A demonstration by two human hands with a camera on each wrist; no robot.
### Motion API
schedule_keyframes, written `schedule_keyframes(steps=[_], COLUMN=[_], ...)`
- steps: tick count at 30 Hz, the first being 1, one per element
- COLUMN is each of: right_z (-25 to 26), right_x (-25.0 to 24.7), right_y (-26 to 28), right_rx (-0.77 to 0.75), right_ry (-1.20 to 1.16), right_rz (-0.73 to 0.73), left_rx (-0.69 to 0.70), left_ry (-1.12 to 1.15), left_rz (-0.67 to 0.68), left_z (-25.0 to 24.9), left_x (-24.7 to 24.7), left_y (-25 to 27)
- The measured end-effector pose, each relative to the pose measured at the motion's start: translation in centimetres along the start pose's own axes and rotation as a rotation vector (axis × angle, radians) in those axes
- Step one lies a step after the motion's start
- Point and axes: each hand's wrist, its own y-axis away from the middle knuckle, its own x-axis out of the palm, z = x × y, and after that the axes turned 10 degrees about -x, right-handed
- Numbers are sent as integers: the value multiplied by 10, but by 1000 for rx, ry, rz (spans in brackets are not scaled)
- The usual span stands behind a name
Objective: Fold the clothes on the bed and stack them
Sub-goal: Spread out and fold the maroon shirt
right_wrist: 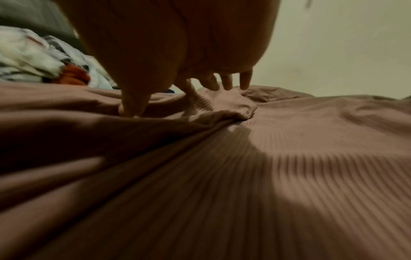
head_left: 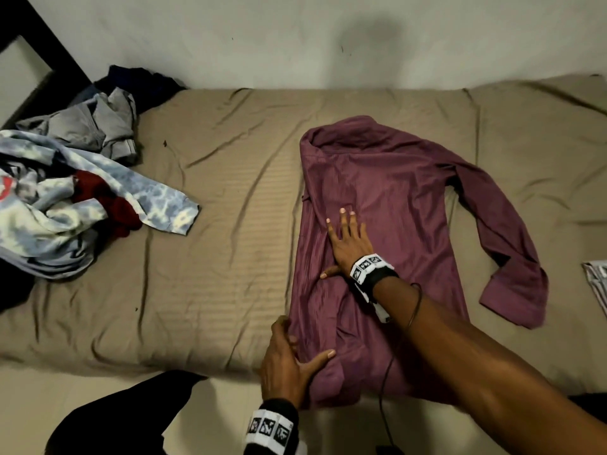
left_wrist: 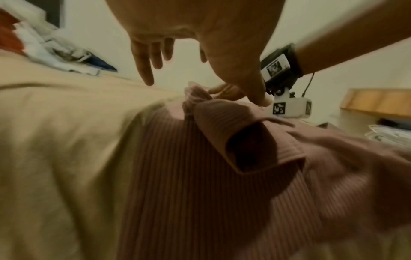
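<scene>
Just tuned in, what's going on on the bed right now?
A person is folding a purple long-sleeved shirt spread on the tan bed. The right hand lies flat with straight fingers on the middle of the shirt, while the left hand rests at its near left edge, thumb on the fabric. One sleeve lies out to the right, not yet folded in. A pile of unfolded clothes waits on the bed's left side.
</scene>
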Motion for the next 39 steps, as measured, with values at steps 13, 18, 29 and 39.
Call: schedule_keyframes(steps=[13, 18, 29, 39], right_z=[11, -46, -83, -40], right_x=[40, 68, 127, 49], right_y=[93, 204, 302, 290], right_rx=[-146, 550, 793, 659], right_ry=[-345, -576, -1171, -386], right_rz=[31, -482, -496, -64], left_rx=[305, 181, -170, 262], left_ry=[-618, -86, 445, -238], left_rz=[147, -4, 633, 289], left_z=[-6, -10, -107, -137], left_x=[33, 20, 94, 88], left_y=[8, 38, 73, 39])
